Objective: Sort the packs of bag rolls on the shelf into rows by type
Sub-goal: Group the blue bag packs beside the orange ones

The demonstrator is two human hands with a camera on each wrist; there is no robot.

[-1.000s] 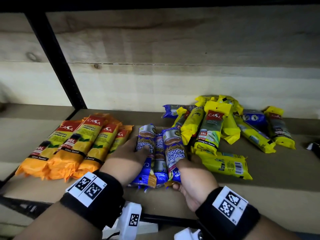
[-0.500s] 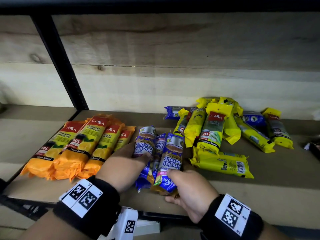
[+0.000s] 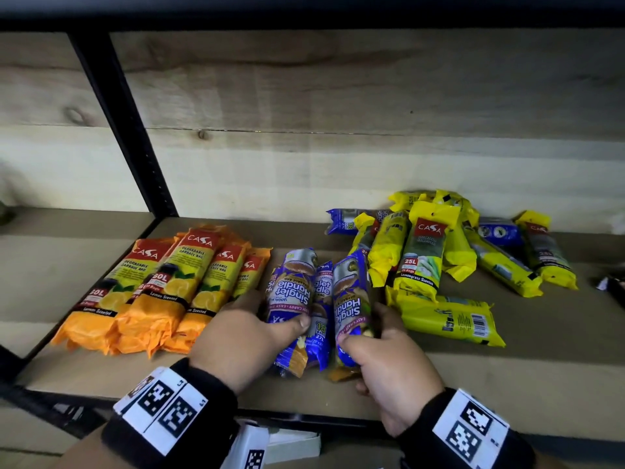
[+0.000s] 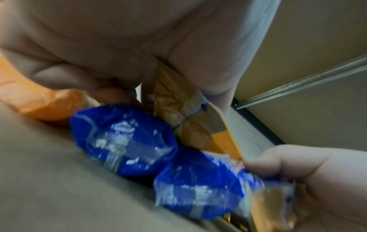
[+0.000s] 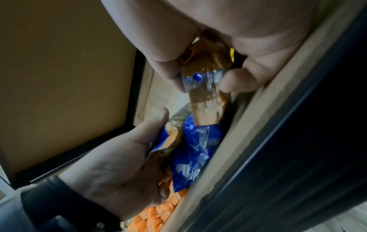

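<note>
Blue packs (image 3: 297, 299) gripped by left hand (image 3: 243, 336); right hand (image 3: 385, 360) has tilted its blue pack (image 3: 351, 299) upright, nearly aligning the row.

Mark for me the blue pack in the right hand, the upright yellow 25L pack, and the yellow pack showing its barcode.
Blue Singlet Handle pack (image 3: 351, 299), head view, on its printed front label.
Yellow 25L pack (image 3: 422, 258), head view, mid-body above the 25L mark.
Barcode pack (image 3: 449, 319), head view, yellow wrapper left of barcode.
</note>
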